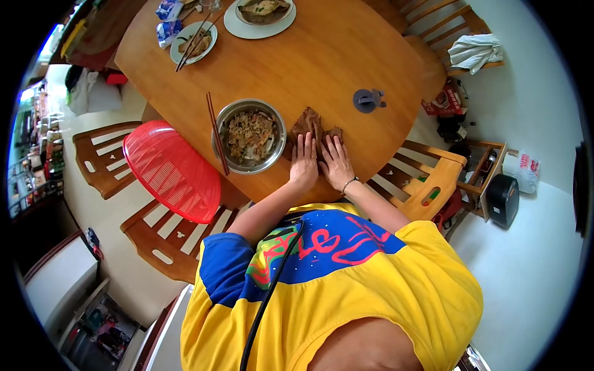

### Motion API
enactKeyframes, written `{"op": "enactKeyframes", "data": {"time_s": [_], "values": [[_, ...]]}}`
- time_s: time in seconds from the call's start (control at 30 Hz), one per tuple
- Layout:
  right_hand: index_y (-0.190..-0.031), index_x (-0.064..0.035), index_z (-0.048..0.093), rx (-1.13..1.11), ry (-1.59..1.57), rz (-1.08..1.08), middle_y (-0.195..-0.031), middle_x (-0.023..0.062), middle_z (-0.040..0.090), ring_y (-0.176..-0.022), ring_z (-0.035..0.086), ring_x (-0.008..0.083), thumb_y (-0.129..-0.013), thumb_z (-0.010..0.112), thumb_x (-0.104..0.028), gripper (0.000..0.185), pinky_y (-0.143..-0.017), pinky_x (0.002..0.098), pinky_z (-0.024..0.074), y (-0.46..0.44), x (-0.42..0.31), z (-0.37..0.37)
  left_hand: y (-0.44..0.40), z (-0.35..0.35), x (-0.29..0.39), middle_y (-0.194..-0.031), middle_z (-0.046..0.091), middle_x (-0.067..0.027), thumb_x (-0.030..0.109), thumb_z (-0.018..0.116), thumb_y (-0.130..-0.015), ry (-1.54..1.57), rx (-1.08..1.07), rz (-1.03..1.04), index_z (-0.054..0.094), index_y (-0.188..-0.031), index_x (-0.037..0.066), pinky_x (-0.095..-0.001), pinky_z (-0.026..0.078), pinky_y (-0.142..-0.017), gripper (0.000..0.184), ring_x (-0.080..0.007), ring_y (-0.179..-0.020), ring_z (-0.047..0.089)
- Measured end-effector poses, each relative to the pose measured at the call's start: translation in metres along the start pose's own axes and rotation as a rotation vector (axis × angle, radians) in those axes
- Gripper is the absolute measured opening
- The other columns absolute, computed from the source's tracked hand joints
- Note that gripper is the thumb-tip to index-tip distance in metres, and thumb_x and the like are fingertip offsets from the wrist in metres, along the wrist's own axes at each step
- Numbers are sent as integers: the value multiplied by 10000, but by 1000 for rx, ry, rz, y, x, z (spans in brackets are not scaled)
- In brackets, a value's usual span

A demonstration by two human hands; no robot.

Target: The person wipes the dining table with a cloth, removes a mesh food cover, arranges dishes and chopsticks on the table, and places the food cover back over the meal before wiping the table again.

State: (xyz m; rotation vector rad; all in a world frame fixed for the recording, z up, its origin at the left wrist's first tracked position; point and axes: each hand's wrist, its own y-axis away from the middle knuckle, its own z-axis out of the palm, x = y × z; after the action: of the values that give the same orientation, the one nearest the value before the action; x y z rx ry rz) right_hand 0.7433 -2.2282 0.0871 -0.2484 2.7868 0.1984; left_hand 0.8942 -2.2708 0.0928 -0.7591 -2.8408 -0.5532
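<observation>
Both hands lie side by side on a crumpled brown cloth [307, 122] at the near edge of the wooden table [309, 68]. My left hand [304, 161] rests palm down on its left part, fingers stretched out. Flat on the right part of the cloth is my right hand [336, 163], its fingers slightly apart and a bracelet on the wrist. Just left of my left hand stands a metal bowl [283, 143] with noodle-like food, and a pair of chopsticks [216, 133] lies across its left rim.
Farther back are a small plate [213, 49] with food and chopsticks, and a dish [270, 18] on a white plate [233, 28]. A grey round object [365, 101] sits to the right. A red basket [173, 170] rests on chairs at the left.
</observation>
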Motion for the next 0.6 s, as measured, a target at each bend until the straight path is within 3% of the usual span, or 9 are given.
{"op": "enactKeyframes", "data": {"time_s": [0.1,0.3,0.4,0.47,0.5,0.6], "values": [[-1480,-91,362,-6,19,-25,-1603,124,179,-1488,111,349,-928,578,-242,612,-1184,527,181,-11,-1,-1,-2,-2,-7,-1620,30,-195,197,512,-906,46,41,67,163,-1520,-58,-484,134,-1202,751,-383,-1498,15],[-1513,-117,307,33,110,-4,-1618,102,147,-1498,84,318,-960,517,-275,612,-1191,511,175,-102,42,2,-95,-57,-18,-1635,-37,-163,262,467,-936,-252,-146,-21,73,-1545,-24,-452,107,-1209,779,-333,-1510,-3],[-1538,-162,257,-9,100,55,-1629,79,116,-1503,59,307,-965,510,-289,639,-1196,496,167,-154,59,-11,-151,-47,-37,-1645,-15,-107,304,453,-955,-107,-3,-50,85,-1561,36,-454,134,-1207,759,-306,-1512,26],[-1548,-185,227,-23,81,104,-1635,63,86,-1506,38,301,-956,520,-274,666,-1201,492,157,-188,70,-13,-183,-59,-39,-1648,4,-74,318,446,-964,-106,-18,-104,102,-1567,73,-457,147,-1204,737,-289,-1512,48],[-1558,-208,197,-39,65,142,-1642,48,57,-1509,17,295,-948,530,-260,697,-1205,488,146,-202,75,-14,-196,-61,-44,-1645,7,-91,242,486,-920,9,36,-81,97,-1563,55,-489,172,-1195,774,-320,-1507,65],[-1567,-225,159,-200,129,269,-1647,26,4,-1512,-13,284,-920,549,-219,755,-1211,488,125,-237,78,-29,-229,-71,-49,-1647,6,-78,232,498,-916,-51,33,-100,104,-1566,78,-506,182,-1191,776,-316,-1508,60]]}}
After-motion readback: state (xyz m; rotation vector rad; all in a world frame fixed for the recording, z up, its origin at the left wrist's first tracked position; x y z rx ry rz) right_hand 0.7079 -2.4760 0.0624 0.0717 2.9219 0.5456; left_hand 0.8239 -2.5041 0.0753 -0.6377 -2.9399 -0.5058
